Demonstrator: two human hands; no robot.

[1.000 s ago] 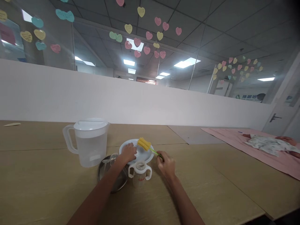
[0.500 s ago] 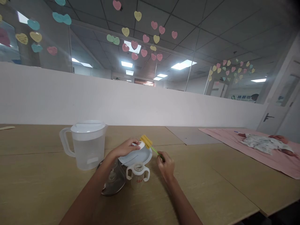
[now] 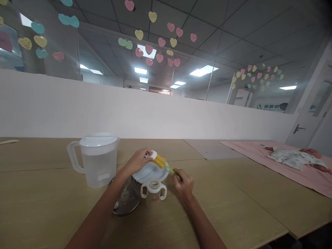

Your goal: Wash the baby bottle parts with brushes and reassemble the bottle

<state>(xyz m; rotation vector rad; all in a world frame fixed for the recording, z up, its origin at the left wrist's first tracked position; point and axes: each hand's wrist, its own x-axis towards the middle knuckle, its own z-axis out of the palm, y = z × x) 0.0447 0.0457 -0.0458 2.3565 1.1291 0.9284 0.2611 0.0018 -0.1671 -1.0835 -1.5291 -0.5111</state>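
Observation:
My left hand point(image 3: 141, 160) pinches a white bottle collar point(image 3: 154, 154) above a pale bowl point(image 3: 149, 174). In my right hand point(image 3: 184, 183) is the thin green handle of a bottle brush point(image 3: 159, 161). The brush's yellow sponge head meets the collar's open side; whether its tip is inside I cannot tell. A clear baby bottle point(image 3: 153, 194) with two white handles stands uncapped in front of the bowl. Beside it, partly behind my left forearm, a dark metal tray point(image 3: 129, 204) holds a clear domed piece and a small white part.
A lidded clear pitcher point(image 3: 100, 166) of water stands left on the wooden table point(image 3: 233, 214). To the right, a baby doll point(image 3: 293, 157) in patterned clothes lies on a pink cloth point(image 3: 269, 166). A white wall point(image 3: 155, 116) borders the table's back.
The white collar has turned and moved slightly up and left, and now faces the sponge head. The sponge has dropped a little and lines up with it.

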